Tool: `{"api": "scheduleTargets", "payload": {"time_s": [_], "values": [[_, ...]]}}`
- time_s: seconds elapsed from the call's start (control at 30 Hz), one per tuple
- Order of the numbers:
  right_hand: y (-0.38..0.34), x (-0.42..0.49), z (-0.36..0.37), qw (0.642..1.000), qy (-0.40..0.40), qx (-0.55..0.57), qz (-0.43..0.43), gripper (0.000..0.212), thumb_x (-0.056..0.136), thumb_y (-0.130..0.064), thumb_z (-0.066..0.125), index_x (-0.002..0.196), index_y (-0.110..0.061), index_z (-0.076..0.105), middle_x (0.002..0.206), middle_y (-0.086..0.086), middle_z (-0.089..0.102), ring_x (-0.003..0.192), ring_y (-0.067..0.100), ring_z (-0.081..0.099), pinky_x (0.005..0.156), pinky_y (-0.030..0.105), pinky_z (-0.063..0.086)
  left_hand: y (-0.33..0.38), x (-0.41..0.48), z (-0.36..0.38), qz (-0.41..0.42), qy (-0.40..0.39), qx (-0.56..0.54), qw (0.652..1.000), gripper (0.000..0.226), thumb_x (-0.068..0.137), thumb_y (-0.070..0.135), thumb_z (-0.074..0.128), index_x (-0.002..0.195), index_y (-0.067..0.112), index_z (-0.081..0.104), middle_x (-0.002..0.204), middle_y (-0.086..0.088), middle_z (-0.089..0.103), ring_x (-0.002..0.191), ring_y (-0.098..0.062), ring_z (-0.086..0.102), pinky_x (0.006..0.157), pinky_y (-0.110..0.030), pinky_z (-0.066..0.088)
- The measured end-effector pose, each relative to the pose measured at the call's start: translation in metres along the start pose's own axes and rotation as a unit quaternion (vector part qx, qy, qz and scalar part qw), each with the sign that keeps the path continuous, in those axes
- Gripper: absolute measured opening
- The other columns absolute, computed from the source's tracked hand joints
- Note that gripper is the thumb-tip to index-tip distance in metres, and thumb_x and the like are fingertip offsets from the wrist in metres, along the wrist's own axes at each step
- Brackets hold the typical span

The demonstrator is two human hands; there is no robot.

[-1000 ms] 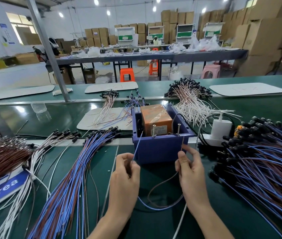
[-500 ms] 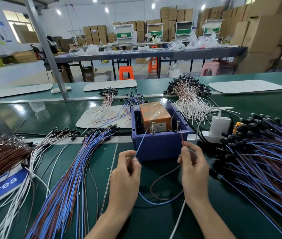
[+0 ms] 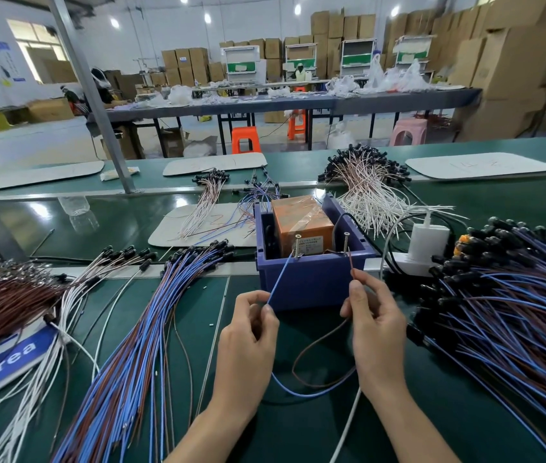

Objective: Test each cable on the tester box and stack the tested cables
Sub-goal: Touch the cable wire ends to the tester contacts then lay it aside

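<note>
Both hands busy: left hand (image 3: 248,342) pinches blue lead (image 3: 279,277), right hand (image 3: 376,332) pinches brown lead (image 3: 351,267). Both belong to one cable (image 3: 311,394), its slack looped on the table (image 3: 291,436) between the wrists. Blue tip is at left screw (image 3: 297,246) on the front rim of tester box (image 3: 311,289). Brown tip is just beside right screw (image 3: 346,244); contact can't be confirmed.

Step in hand, likely: probing this cable across the two screws. To do it well, press both bare tips firmly on the screws at once, fingers back on the insulation, loop clear of the box. No result indicator visible.

Orange unit (image 3: 301,225) sits inside the box. Left pile (image 3: 137,345) and bigger right pile (image 3: 515,312) flank it; can't tell which is the tested stack. Charger (image 3: 428,242) is just right of the box.
</note>
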State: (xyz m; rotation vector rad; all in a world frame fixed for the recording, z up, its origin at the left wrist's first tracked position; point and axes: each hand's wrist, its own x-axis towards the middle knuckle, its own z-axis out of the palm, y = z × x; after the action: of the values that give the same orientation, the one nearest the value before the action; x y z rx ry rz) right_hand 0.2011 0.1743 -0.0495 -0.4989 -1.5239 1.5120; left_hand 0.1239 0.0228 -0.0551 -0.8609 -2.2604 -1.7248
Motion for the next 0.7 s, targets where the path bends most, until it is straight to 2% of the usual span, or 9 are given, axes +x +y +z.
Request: {"api": "scheduleTargets", "payload": {"time_s": [0.13,0.27,0.4,0.5,0.7], "values": [[0.0023,0.0007,-0.0005,1.000,-0.003,0.003,0.000,0.017,0.103,-0.033,0.057,0.113,-0.039,0.068,0.066,-0.005,0.062,0.064,0.004,0.057,0.064,0.012,0.047,-0.0008,-0.0002,0.0005,-0.002,-0.001,0.000,1.000,0.010,0.101,0.029,0.051,0.103,0.038,0.053,0.063,0.001,0.053,0.052,-0.005,0.039,0.049,-0.021,0.035],[0.0031,0.0016,0.0003,1.000,0.000,0.004,-0.001,0.017,0.103,-0.029,0.057,0.112,-0.037,0.069,0.064,-0.006,0.061,0.062,0.005,0.055,0.062,0.011,0.045,-0.0019,0.0001,0.0016,-0.002,0.002,0.002,1.000,0.012,0.100,0.028,0.052,0.102,0.040,0.052,0.067,-0.003,0.058,0.053,-0.005,0.042,0.050,-0.032,0.040],[0.0018,0.0010,0.0006,1.000,0.003,-0.015,-0.010,0.014,0.103,-0.033,0.057,0.111,-0.038,0.067,0.066,-0.005,0.064,0.064,0.004,0.059,0.065,0.007,0.043,-0.0009,-0.0003,0.0017,0.007,0.003,0.003,1.000,0.010,0.098,0.032,0.050,0.101,0.041,0.051,0.063,0.003,0.053,0.053,-0.007,0.041,0.050,-0.024,0.037],[0.0001,0.0007,0.0009,1.000,0.008,-0.022,-0.012,0.011,0.102,-0.034,0.058,0.109,-0.037,0.067,0.067,-0.004,0.065,0.065,0.004,0.060,0.066,0.007,0.042,-0.0011,0.0002,0.0019,0.012,0.010,0.015,1.000,0.015,0.098,0.027,0.051,0.101,0.042,0.050,0.064,0.002,0.052,0.054,-0.011,0.042,0.053,-0.025,0.039],[-0.0007,0.0004,0.0009,1.000,0.006,-0.025,-0.007,0.013,0.102,-0.033,0.059,0.112,-0.034,0.068,0.067,-0.004,0.066,0.066,0.003,0.061,0.067,0.007,0.044,-0.0017,-0.0003,0.0016,0.012,0.007,0.025,1.000,0.016,0.099,0.024,0.052,0.101,0.040,0.050,0.061,0.007,0.049,0.053,-0.008,0.039,0.050,-0.020,0.035]]}}
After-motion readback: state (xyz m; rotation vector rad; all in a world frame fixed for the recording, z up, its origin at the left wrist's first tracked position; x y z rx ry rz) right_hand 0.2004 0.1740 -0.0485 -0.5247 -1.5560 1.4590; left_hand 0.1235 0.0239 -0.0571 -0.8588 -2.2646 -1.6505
